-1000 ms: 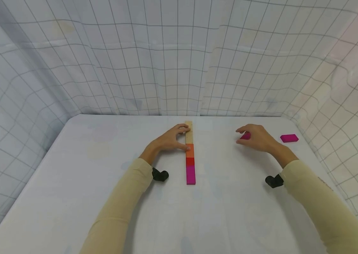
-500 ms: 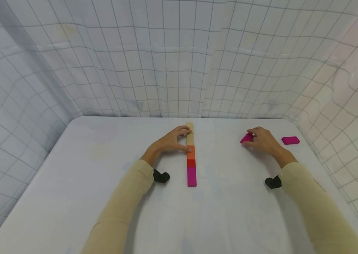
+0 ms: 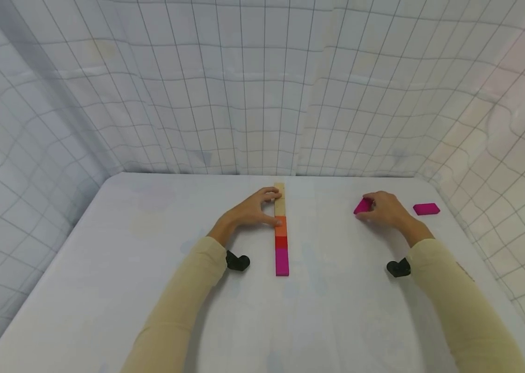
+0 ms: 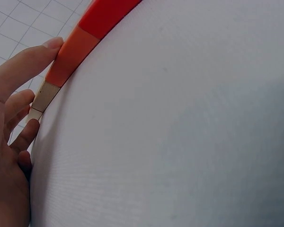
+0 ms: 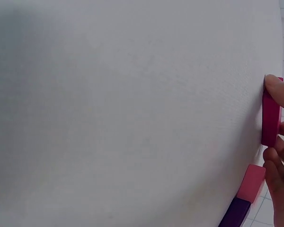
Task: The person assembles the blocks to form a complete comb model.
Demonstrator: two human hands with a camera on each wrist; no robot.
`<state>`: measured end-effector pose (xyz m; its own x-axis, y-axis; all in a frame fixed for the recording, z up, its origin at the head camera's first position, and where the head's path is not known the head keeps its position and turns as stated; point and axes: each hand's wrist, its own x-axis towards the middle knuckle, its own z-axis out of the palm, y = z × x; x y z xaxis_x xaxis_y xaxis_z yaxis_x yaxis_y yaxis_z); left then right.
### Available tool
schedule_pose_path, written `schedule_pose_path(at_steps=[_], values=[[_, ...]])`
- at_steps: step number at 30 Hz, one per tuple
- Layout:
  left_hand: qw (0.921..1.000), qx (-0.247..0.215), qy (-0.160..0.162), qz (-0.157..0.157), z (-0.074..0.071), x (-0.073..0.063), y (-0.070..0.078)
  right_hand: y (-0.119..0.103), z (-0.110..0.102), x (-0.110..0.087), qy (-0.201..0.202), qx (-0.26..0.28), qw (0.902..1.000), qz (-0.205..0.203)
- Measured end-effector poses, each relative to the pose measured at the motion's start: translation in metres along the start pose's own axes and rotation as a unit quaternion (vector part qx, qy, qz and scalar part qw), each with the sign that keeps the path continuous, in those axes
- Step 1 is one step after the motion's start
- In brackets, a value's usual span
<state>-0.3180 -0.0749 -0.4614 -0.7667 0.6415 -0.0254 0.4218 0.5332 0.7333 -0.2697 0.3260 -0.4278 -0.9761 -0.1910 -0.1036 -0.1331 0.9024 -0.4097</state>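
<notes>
- Our left hand [image 3: 250, 209], spread wide, touches a row of blocks [image 3: 281, 232].
- Our right hand [image 3: 383, 210] pinches a dark pink block [image 3: 362, 206].
- A second pink block [image 3: 426, 209] lies nearby.

No text, label, brand, number or sign can be read in any of the views. On the right sleeve [image 3: 460, 305], toward four o'clock in the head view, a faint reddish mark [image 3: 466, 271] shows along the edge, too small and blurred to tell whether it is lettering.
</notes>
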Motion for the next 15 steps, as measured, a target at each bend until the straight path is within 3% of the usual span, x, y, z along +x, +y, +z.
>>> schedule_pose_path(at_steps=[8,15], values=[[1.0,0.003,0.0,0.007,0.001,0.001,-0.001,-0.004,0.003,0.001,0.013,0.035,0.9993,-0.004],[0.9999,0.006,0.001,0.009,0.0,0.001,0.0,-0.018,0.005,0.0,0.02,0.043,0.9975,-0.053]])
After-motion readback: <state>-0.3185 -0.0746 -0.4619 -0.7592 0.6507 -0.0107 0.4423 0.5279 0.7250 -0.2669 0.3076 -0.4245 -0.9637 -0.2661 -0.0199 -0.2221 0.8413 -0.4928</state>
